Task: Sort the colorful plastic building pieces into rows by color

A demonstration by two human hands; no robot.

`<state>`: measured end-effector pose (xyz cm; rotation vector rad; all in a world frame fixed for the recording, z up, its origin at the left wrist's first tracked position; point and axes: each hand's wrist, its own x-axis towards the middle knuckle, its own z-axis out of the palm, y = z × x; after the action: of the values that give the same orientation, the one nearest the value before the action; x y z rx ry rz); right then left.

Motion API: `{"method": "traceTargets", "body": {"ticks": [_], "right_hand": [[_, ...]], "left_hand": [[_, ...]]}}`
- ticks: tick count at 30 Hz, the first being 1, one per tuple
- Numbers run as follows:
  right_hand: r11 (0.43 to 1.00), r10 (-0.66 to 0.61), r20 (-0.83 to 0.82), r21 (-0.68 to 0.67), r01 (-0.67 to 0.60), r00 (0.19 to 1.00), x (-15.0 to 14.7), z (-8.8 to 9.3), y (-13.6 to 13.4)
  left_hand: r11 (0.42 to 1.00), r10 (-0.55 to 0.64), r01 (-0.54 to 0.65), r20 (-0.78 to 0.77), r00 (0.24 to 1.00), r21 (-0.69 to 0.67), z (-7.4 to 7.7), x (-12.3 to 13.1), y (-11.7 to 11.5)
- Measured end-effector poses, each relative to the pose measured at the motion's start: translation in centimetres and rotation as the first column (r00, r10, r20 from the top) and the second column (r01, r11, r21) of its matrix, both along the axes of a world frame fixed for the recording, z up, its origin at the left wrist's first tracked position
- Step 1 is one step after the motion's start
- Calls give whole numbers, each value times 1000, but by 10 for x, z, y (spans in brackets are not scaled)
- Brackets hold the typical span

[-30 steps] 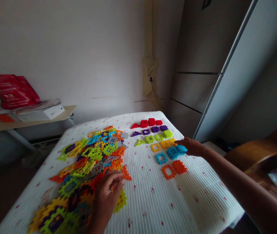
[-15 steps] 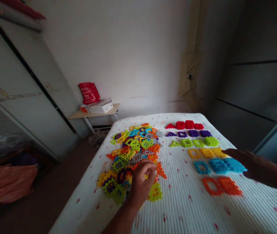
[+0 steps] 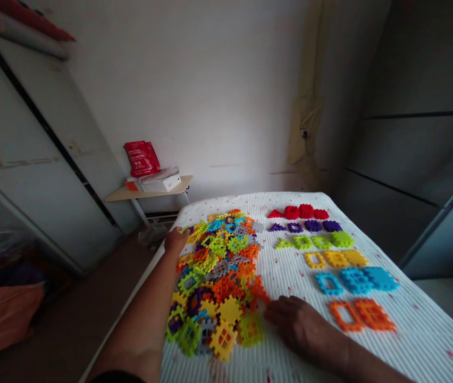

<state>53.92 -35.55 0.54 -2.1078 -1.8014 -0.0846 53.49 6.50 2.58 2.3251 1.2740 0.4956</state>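
My left hand (image 3: 175,241) rests at the far left edge of a heap of notched plastic building pieces, beside a lime and purple piece (image 3: 189,230). Its fingers look stretched along the edge, though they are partly hidden. At the heap's near right side is my right hand (image 3: 290,322), palm down and slightly blurred. Its fingers point at an orange piece (image 3: 259,290) and seem to touch its edge. Close by lie a lime window piece (image 3: 251,330), a yellow window piece (image 3: 224,339) and a solid yellow piece (image 3: 229,310).
Colour-sorted rows lie on the right: red (image 3: 305,211), purple (image 3: 313,226), lime (image 3: 303,242), yellow (image 3: 335,259), blue (image 3: 354,280), orange (image 3: 372,315). A ribbed white sheet (image 3: 286,279) covers the surface. Behind stands a small table (image 3: 120,194) with a red bag (image 3: 142,158).
My left hand has moved from the near part of the heap to its far left edge, unpinching. My right hand has come left from beside the blue row to the heap.
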Motion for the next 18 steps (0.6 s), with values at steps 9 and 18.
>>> {"method": "traceTargets", "body": {"ticks": [9,18], "right_hand": [[999,15,-2,-36,-15,1000,0,-24,8],[999,30,35,-29,-29,999,3,-25,10]], "left_hand": [[1000,4,-4,-182,983,2,-29,28,2],[996,1,14,-182,983,83,-36,25,0]]}}
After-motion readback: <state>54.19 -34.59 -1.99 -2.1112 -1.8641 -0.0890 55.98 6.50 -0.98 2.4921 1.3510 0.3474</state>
